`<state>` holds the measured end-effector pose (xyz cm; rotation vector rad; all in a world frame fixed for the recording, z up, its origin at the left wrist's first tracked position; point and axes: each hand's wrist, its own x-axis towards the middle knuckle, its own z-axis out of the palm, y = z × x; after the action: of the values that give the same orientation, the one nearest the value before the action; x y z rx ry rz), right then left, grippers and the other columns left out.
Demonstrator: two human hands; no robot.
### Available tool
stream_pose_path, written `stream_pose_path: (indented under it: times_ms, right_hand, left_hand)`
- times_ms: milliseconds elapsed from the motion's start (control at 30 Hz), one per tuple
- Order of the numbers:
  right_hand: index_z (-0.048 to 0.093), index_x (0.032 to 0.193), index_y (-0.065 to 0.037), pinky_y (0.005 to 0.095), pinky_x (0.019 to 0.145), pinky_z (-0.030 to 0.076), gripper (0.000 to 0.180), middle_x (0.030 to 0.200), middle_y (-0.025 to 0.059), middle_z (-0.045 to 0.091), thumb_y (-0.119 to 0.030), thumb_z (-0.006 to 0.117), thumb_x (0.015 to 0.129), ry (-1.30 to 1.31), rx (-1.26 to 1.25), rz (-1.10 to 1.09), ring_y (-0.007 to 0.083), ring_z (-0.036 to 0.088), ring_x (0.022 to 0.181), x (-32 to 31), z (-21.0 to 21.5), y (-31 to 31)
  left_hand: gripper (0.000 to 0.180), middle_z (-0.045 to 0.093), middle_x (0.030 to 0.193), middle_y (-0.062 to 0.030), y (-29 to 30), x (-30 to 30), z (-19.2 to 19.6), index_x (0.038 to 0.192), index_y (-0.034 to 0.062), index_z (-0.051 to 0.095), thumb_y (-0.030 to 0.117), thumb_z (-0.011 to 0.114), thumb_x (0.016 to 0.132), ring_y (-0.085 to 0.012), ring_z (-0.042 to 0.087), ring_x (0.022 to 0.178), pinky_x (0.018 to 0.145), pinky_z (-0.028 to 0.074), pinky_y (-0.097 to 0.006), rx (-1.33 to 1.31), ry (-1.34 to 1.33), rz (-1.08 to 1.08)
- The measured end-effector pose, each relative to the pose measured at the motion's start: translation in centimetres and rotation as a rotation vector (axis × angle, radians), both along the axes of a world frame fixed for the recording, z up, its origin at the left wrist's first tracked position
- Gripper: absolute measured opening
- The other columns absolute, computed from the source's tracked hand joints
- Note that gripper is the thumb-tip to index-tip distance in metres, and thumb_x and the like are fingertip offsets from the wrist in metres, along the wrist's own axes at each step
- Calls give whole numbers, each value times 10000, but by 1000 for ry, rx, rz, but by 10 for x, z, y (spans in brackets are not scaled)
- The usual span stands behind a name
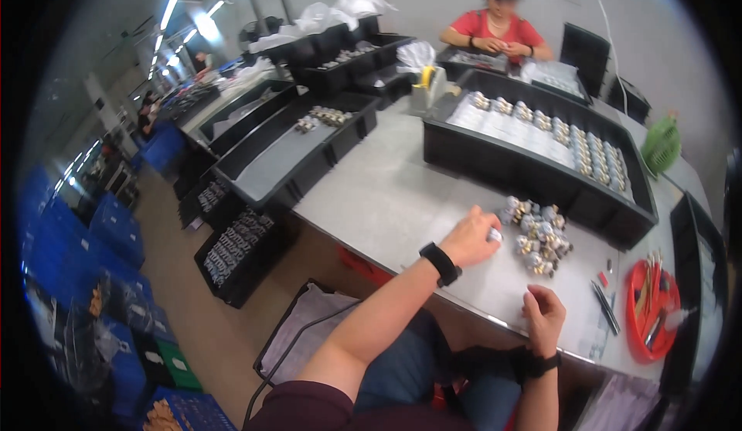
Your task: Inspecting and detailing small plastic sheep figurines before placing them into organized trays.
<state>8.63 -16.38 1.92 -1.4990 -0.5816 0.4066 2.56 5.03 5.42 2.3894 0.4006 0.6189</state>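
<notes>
Boxes of blue plastic [116,230] stand far off on the left, on the floor. Next comes a long black tray [270,168] at the edge of the grey surface [386,191]. The left hand [471,236] rests on the surface, its grip pinched on a small shiny metal part [495,235]. Just beside it lies a pile of shiny metal parts [537,234]. The right hand [545,316] sits near the front edge, fingers curled in; I cannot tell if it holds anything. A round red dish [649,307] with tools lies on the right.
</notes>
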Motion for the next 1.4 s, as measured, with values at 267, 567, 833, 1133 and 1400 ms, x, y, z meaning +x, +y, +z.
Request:
stream_pose_path:
  times_ms: [267,567,833,1133,1400]
  right_hand:
    - [534,1038,32,219,608,447,261,868,71,580,-102,580,818,-6,114,98,105,538,723,-5,4,-1]
    - [541,984,30,197,583,426,221,767,51,579,-108,587,818,-65,51,81,91,533,656,-6,0,-2]
    - [526,1007,25,197,580,427,228,802,53,575,-100,577,824,-52,58,106,93,537,671,-8,4,0]
    - [532,1030,21,210,615,459,248,835,59,583,-43,587,796,41,52,88,97,555,713,-7,4,-2]
    - [529,1053,22,210,629,459,269,843,58,593,-80,590,811,55,93,135,88,557,739,-3,1,-3]
  left_hand:
    - [260,536,910,-60,-53,-9,-24,1038,10,517,122,576,811,-109,539,773,688,455,-235,-984,-171,-460]
    - [291,567,981,-38,-61,-4,-51,1131,19,498,109,530,856,-77,533,848,763,445,-213,-1407,-302,-399]
    - [394,562,1039,-39,-59,-10,-50,1229,11,429,57,521,849,-94,535,922,831,437,-240,-1308,-338,-514]
    - [303,583,999,-75,-61,-14,-40,1170,-11,478,117,449,897,-127,560,908,860,444,-287,-1395,-348,-377]
    - [241,591,979,-81,-62,-11,-40,1090,-11,530,87,484,875,-149,570,884,807,473,-304,-1343,-356,-280]
